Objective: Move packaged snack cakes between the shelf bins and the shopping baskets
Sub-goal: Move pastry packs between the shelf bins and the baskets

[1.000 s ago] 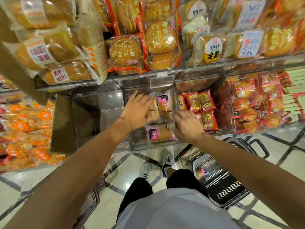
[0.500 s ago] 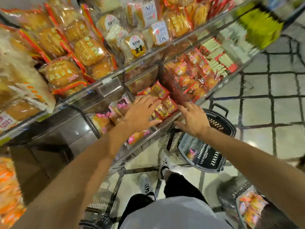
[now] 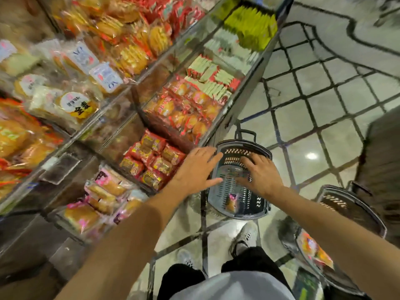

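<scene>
The dark basket below your hands holds one pink-wrapped snack cake; the second basket to your right holds orange packs. The shelf bin holds more pink-wrapped cakes, beside a bin of red-wrapped cakes. Your left hand and right hand hover flat, fingers spread, empty, over the basket's far rim. Tiled floor lies open to the right.
</scene>
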